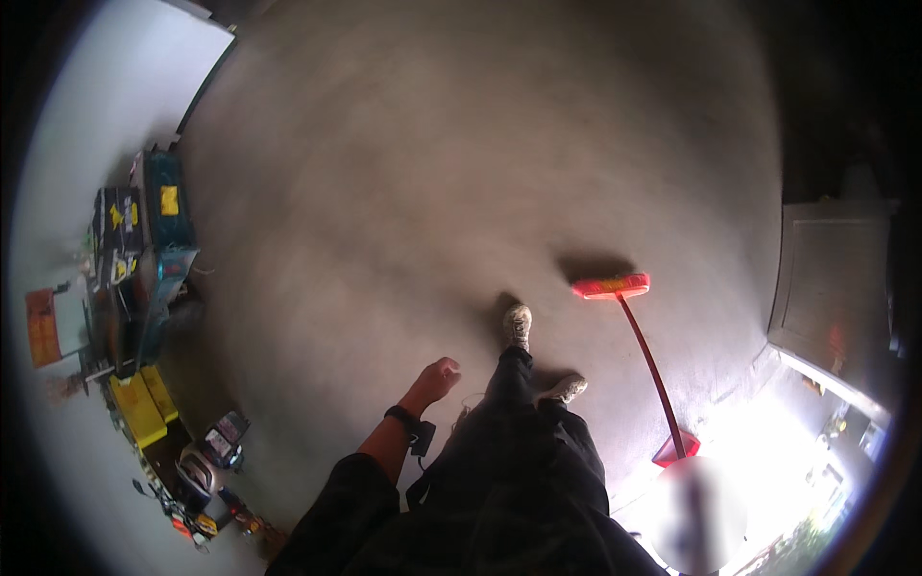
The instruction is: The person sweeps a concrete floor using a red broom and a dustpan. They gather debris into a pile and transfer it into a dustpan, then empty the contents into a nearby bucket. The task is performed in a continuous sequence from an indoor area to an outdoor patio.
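My left hand hangs beside my left leg, its fingers curled in with nothing visible in them. A black band with a small box is strapped round the wrist. My right hand is not in the picture. To the right of my feet, a broom with a red head rests on the floor. Its long red handle runs down toward the lower right, where a blurred patch hides the end, so what holds it does not show. A red dustpan-like piece appears beside the handle.
Stacked teal and black cases, yellow boxes and a wheeled machine line the left wall. A grey panel stands at right, by a bright opening. My shoes stand on the grey concrete floor.
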Demonstrator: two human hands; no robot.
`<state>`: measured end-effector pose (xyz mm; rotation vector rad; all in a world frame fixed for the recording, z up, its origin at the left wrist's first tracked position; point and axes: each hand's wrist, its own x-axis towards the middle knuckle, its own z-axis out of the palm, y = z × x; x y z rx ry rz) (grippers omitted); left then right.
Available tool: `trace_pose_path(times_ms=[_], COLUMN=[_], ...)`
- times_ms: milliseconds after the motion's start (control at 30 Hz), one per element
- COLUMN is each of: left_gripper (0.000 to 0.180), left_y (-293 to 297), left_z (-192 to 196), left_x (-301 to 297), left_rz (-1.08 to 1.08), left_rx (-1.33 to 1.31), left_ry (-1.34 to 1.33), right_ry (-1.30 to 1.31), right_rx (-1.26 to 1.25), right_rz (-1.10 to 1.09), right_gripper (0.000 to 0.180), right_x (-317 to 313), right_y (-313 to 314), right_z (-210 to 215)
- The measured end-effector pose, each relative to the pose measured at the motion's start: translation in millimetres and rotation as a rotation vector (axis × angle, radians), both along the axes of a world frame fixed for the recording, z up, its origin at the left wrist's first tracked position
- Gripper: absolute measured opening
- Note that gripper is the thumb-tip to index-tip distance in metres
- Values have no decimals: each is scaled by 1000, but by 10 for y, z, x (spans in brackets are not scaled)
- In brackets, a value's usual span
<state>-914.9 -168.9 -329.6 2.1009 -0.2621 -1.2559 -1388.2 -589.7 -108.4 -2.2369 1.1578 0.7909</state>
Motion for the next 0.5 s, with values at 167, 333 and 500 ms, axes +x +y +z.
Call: trace_pose_path(times_ms=[167,333,500], left_gripper=[28,26,26], left_y=[-62,268,1096], left_z=[64,253,407], left_x=[-68,74,237], left_rz=[-55,-32,58], left_rx=[5,31,192], left_ry=[-20,-93,-124], right_ry=[-251,-569,-501], right_rx=[23,-24,-42], right_rz=[25,70,164], right_gripper=[45,36,28], right_x=[209,1927,3822], right_y=[-6,-118,-329], right_z=[-510,-1325,-2056])
